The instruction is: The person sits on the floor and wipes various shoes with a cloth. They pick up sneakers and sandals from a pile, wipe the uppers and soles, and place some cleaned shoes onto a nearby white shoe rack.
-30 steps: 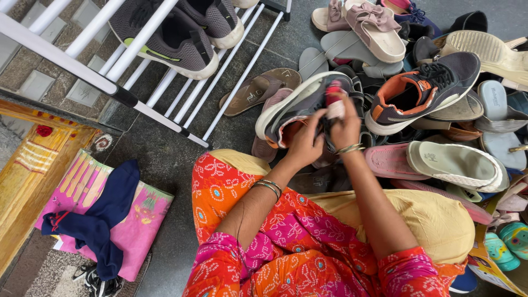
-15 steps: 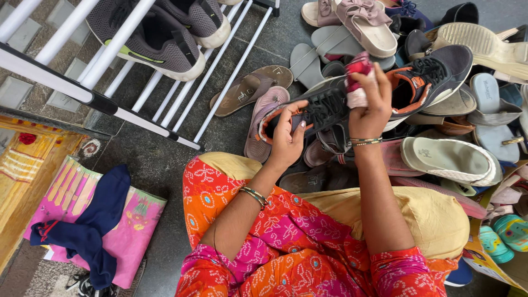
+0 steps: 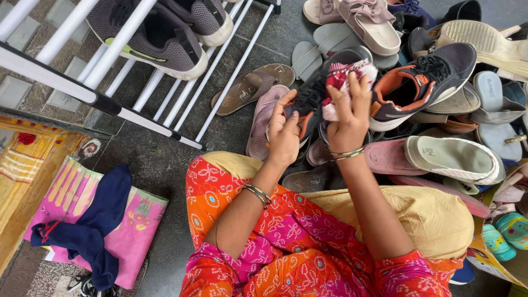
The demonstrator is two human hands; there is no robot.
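Even, soft daylight fills the scene; shadows are faint and diffuse, and no glare appears on the dark stone floor [image 3: 165, 159]. Focus is sharp throughout, with slight wide-angle stretching toward the edges.

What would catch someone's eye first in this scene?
The two hands at centre: the left hand grips a dark sneaker while the right hand presses a red-and-white cloth against it. To the right sprawls a heap of sandals and shoes; a white rack holding grey sneakers stands upper left.
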